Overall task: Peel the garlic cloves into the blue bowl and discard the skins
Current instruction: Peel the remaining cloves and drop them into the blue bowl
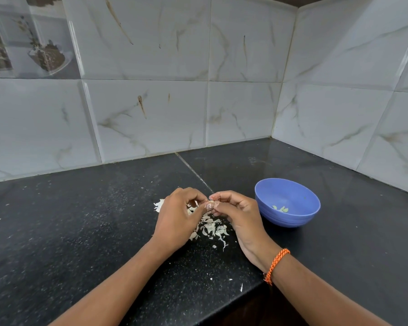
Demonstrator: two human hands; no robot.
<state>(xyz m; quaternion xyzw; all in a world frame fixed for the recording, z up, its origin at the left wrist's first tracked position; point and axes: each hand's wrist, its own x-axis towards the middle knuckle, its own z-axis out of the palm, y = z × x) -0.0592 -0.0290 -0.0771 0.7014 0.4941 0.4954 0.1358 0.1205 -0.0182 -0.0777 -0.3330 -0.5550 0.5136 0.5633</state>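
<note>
Blue bowl [287,203] unlabelled; both hands [179,215] [238,215] pinch garlic clove [210,205].

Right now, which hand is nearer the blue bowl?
Right. The right hand is just beside the blue bowl, on its left, pinching a garlic clove; the left hand is farther left, over the skins.

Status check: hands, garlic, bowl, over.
Both hands, left hand and right hand, pinching one garlic clove over the skins pile. Blue bowl at right, a few peeled cloves inside. Nothing blocking.
</note>
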